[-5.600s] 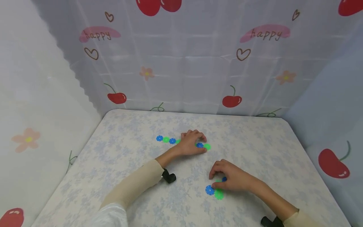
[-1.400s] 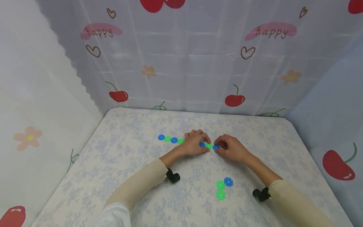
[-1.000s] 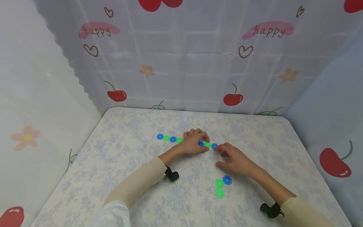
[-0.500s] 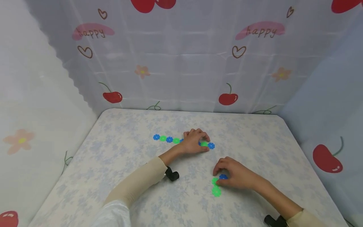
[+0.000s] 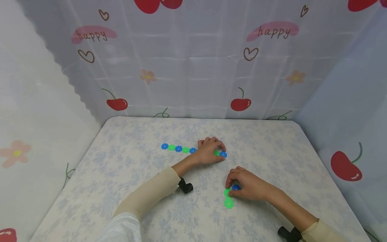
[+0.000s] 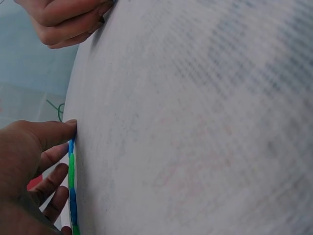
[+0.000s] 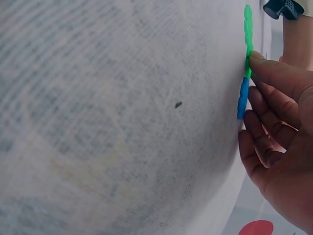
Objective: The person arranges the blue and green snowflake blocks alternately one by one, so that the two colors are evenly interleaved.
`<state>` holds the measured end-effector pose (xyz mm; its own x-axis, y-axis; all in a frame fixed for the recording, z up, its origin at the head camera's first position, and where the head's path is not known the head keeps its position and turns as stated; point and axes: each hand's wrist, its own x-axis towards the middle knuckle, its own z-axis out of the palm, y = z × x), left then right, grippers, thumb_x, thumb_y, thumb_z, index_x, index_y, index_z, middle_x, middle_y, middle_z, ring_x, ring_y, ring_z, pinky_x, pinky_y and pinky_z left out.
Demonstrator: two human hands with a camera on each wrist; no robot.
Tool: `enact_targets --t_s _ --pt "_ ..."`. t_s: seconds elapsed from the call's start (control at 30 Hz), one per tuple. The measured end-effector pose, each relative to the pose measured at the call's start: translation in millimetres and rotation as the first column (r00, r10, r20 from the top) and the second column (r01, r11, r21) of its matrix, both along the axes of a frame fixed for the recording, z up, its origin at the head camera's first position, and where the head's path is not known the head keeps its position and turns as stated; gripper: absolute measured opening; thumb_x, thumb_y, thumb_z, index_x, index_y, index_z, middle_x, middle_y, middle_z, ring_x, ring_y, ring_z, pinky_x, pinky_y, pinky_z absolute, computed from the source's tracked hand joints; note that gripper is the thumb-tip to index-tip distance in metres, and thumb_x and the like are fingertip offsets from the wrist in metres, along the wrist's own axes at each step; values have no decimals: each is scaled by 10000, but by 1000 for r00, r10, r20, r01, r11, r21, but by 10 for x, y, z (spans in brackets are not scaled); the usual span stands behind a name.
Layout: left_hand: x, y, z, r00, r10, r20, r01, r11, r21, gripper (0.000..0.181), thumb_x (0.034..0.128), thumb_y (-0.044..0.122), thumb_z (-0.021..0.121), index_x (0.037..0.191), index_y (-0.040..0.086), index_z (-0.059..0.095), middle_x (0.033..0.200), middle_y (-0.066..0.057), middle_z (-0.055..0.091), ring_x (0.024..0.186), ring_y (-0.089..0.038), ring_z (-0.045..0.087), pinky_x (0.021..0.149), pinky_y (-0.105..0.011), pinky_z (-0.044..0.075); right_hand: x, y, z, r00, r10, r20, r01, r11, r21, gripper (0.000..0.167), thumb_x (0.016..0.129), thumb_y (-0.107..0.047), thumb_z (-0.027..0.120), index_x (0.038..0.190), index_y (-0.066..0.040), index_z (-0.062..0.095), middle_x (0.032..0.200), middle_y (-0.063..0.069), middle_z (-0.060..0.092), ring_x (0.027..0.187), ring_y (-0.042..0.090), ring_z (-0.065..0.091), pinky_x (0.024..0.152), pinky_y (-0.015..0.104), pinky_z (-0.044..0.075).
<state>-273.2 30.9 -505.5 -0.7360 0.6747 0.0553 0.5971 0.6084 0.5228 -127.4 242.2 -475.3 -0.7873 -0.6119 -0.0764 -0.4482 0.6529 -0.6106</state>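
Note:
A row of notched plastic snowflake discs, alternating blue and green, lies flat across the middle of the table, from a blue disc at its left end to a blue end disc. My left hand covers part of the row, its thumb and forefinger gripping the blue end disc at opposite edges. Nearer the body, my right hand pinches the upper green disc between thumb and forefinger. Close by are another green disc and a loose blue disc, partly under the right hand.
A pale floral cloth covers the table. Behind it hangs a curtain printed with cherries and hearts, with further sheets on both sides. Black wrist cameras are strapped to both forearms.
A blue disc went from the loose group to the row's right end. My right hand released it and came back to the loose discs. The left hand slid rightward along the row.

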Motion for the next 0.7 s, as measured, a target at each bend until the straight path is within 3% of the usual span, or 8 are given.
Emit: enact_targets --t_s 0.27,0.7 --pt "-15 0 -42 1000 9 -7 -8 1000 5 234 985 436 783 1188 331 731 1374 43 608 1266 -265 507 1022 -511 272 -2 -9 -8 1000 10 6 -10 1000 2 134 955 -277 840 1030 -268 729 1051 -127 685 1023 74 537 913 308 506" --pt "-20 3 -62 1000 22 -2 -22 999 31 228 973 419 798 1173 325 742 1335 51 616 1218 -240 506 1011 -513 269 -98 0 -25 997 -72 28 73 997 -30 155 970 -253 824 1031 -230 684 1012 -94 690 981 94 662 894 288 562"
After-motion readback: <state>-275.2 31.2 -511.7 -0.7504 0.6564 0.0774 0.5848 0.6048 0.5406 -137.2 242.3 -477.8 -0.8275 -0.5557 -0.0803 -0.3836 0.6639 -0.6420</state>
